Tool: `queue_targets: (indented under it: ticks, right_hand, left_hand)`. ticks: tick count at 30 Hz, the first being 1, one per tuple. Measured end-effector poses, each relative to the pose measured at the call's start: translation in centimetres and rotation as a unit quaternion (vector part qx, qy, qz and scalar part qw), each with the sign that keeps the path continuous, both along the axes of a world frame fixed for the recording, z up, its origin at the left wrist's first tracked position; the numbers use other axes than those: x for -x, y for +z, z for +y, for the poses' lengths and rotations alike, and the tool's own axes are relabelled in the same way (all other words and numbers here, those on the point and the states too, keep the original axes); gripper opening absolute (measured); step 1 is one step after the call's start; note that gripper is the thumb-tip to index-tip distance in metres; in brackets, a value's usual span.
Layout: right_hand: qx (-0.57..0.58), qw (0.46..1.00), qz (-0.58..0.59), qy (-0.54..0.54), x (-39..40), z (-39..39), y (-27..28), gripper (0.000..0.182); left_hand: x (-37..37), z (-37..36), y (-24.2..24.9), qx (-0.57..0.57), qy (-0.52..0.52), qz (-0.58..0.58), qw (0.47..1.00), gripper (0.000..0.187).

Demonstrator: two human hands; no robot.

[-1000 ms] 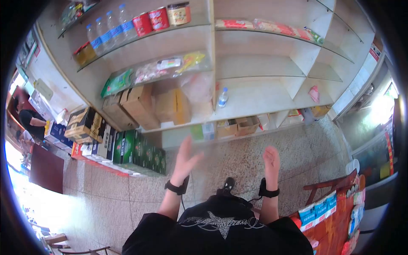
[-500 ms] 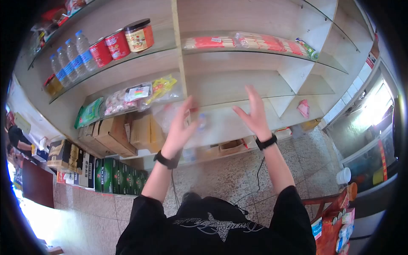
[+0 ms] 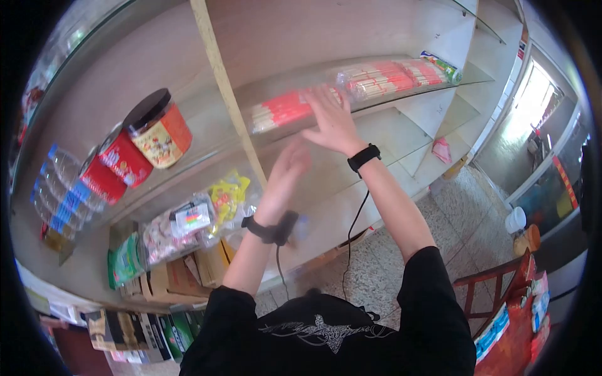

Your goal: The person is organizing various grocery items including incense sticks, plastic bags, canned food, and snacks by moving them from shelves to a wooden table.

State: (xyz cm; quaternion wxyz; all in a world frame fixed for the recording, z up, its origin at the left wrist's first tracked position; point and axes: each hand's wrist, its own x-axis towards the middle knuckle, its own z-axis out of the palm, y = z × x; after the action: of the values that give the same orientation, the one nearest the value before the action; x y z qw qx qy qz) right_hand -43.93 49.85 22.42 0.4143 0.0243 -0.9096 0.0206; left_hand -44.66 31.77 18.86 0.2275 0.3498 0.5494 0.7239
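My right hand (image 3: 333, 125) reaches up to the glass shelf, fingers stretched and thumb apart. Its fingertips overlap the right end of a flat pack of wooden chopsticks (image 3: 279, 111) with a red band. Just right of those fingers lie more clear-wrapped chopstick packs (image 3: 379, 80). Lower and to the left, my left hand (image 3: 290, 164) is raised below the same pack, blurred, its fingers extended and nothing visible in it. Both wrists wear black bands.
Left of the wooden divider (image 3: 227, 88) stand a black-lidded jar (image 3: 158, 128), red cans (image 3: 125, 155) and water bottles (image 3: 63, 194). Bagged goods (image 3: 179, 222) lie one shelf lower. A green tube (image 3: 444, 67) sits at the right shelf end. A red wooden chair (image 3: 495, 291) is at lower right.
My right hand has moved up and left from the space before the lower shelf to the chopstick pack. My left hand has shifted slightly right. The view has turned and come closer to the shelves.
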Motion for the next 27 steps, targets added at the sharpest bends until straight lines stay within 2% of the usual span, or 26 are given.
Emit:
queue_targets:
  ticks: [1, 5, 7, 8, 10, 12, 13, 15, 17, 19, 20, 22, 23, 24, 25, 26, 27]
  right_hand:
    - [0.004, 0.999, -0.052, -0.011, 0.1, 0.2, 0.3, 0.071]
    - [0.007, 0.999, -0.045, -0.021, -0.9, 0.4, 0.9, 0.066]
    - [-0.075, 0.995, -0.012, -0.07, -1.0, 0.8, 0.2, 0.058]
    - [-0.07, 0.993, -0.016, -0.094, -1.3, 0.8, 0.0, 0.058]
    - [-0.133, 0.984, 0.041, -0.115, -2.0, 0.7, -0.4, 0.048]
    - [-0.111, 0.98, 0.06, -0.152, -4.2, -0.2, -1.0, 0.044]
    - [-0.093, 0.98, 0.085, -0.157, -5.8, -0.7, -1.6, 0.04]
    - [-0.08, 0.965, 0.096, -0.231, -9.0, -1.4, -3.3, 0.039]
    - [-0.068, 0.943, 0.105, -0.309, -12.5, -2.1, -4.4, 0.038]
    - [0.069, 0.926, 0.068, -0.366, -18.1, -3.3, -4.6, 0.044]
    - [0.07, 0.909, 0.068, -0.405, -20.7, -3.7, -5.2, 0.044]
    - [0.141, 0.833, 0.15, -0.514, -25.9, -5.3, -6.9, 0.058]
    - [0.138, 0.811, 0.154, -0.548, -28.5, -6.4, -8.3, 0.058]
    - [0.299, 0.785, 0.254, -0.478, -31.0, -7.7, -10.1, 0.058]
    - [0.439, 0.73, 0.356, -0.384, -33.1, -9.5, -11.0, 0.059]
    - [0.426, 0.713, 0.373, -0.413, -34.6, -11.6, -11.1, 0.059]
    - [0.495, 0.651, 0.441, -0.371, -35.8, -13.7, -11.1, 0.057]
  left_hand:
    - [0.7, 0.3, -0.3, 0.006, -0.012, 0.0, 1.0, 0.06]
    - [2.7, 0.8, -0.8, -0.009, -0.066, -0.014, 0.998, 0.059]
    - [3.3, 1.2, -1.0, -0.019, -0.096, -0.028, 0.995, 0.059]
    - [3.6, 1.7, -1.1, -0.035, -0.094, -0.031, 0.994, 0.057]
    - [3.8, 2.5, -1.4, -0.045, -0.115, -0.038, 0.992, 0.056]
    - [3.7, 3.8, -1.6, -0.142, -0.146, -0.125, 0.971, 0.053]
    - [3.0, 4.3, -1.8, -0.134, -0.178, -0.13, 0.966, 0.053]
    - [1.7, 5.2, -2.2, -0.194, -0.18, -0.21, 0.941, 0.05]
    - [-0.5, 7.0, -2.9, -0.172, -0.215, -0.249, 0.928, 0.047]
    - [-3.3, 8.8, -3.9, -0.143, -0.252, -0.286, 0.913, 0.045]
    - [-4.6, 9.8, -4.9, -0.145, -0.282, -0.268, 0.91, 0.046]
    - [-7.5, 11.4, -6.2, -0.134, -0.349, -0.259, 0.891, 0.047]
    - [-9.2, 12.0, -6.6, -0.096, -0.399, -0.276, 0.869, 0.051]
    - [-11.1, 12.4, -7.0, -0.056, -0.447, -0.29, 0.844, 0.054]
    - [-12.9, 12.6, -7.8, -0.028, -0.49, -0.282, 0.824, 0.055]
    - [-14.7, 12.8, -8.4, -0.015, -0.522, -0.283, 0.805, 0.055]
    - [-16.4, 12.9, -8.8, 0.025, -0.578, -0.253, 0.775, 0.055]
